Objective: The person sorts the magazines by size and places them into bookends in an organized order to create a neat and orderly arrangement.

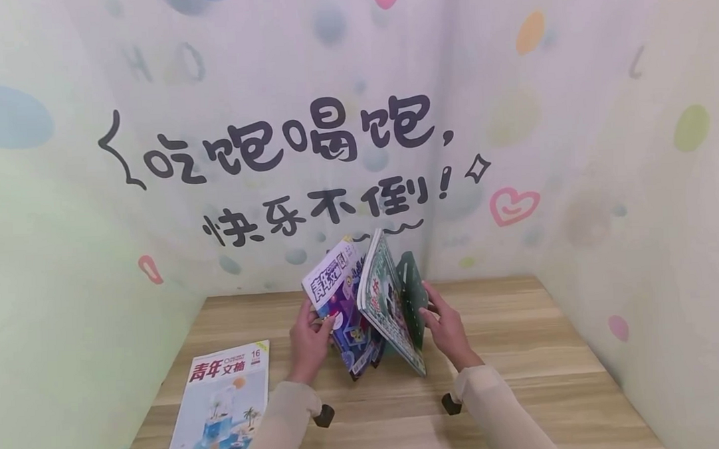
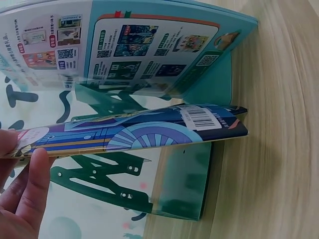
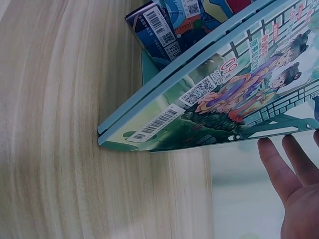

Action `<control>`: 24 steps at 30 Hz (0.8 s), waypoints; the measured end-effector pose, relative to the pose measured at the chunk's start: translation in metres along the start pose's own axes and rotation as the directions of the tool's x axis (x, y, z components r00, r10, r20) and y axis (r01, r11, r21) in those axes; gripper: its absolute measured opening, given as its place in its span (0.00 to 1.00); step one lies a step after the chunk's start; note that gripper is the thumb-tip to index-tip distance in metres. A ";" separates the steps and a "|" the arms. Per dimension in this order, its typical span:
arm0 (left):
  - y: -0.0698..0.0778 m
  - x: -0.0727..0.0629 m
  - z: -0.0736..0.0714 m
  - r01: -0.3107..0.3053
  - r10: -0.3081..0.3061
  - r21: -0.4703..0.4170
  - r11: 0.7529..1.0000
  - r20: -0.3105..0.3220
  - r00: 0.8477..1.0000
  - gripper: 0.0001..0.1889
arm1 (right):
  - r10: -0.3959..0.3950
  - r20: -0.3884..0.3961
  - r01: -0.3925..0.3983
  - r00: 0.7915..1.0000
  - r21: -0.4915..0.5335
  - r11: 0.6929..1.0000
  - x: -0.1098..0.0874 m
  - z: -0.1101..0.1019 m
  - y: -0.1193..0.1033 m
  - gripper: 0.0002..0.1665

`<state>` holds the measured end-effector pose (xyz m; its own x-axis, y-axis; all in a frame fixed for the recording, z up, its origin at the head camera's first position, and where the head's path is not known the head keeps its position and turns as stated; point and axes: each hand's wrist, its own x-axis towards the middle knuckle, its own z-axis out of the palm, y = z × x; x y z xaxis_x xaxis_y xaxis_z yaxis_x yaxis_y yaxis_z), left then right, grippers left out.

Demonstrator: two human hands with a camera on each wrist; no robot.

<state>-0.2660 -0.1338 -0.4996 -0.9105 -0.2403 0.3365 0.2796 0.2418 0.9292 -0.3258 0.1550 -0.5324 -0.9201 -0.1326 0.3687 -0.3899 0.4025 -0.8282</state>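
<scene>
Purple magazine point(image 1: 349, 305), green bookend point(image 1: 413, 286), between both hands point(image 1: 309, 344) point(image 1: 450, 331)

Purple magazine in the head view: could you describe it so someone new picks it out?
Over the far part of the wooden table, find the left hand. That hand holds the purple magazine, tilted, just left of the green magazine. A white title band above its purple picture sets it apart from that green neighbour and the pale magazine lying flat.

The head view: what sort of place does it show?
Perhaps a small booth: patterned walls close in a wood-grain table on three sides, with large black lettering on the back one.
</scene>
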 end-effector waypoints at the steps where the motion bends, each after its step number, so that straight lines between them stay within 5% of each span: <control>1: 0.000 -0.001 0.000 -0.007 0.007 0.008 1.000 -0.010 1.000 0.25 | 0.002 0.003 -0.002 1.000 0.003 1.000 0.000 0.000 0.000 0.36; 16: 0.005 -0.007 0.006 -0.085 0.086 0.018 0.996 -0.103 0.991 0.23 | -0.019 0.002 0.019 1.000 -0.010 1.000 0.000 0.001 0.001 0.36; 24: 0.015 -0.012 0.007 -0.164 0.162 0.005 0.986 -0.190 0.968 0.22 | -0.022 0.003 0.022 1.000 -0.007 1.000 0.002 0.001 0.003 0.36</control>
<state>-0.2530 -0.1206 -0.4905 -0.7786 -0.3721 0.5052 0.4234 0.2826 0.8607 -0.3291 0.1546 -0.5344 -0.9114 -0.1442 0.3855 -0.4097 0.4057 -0.8170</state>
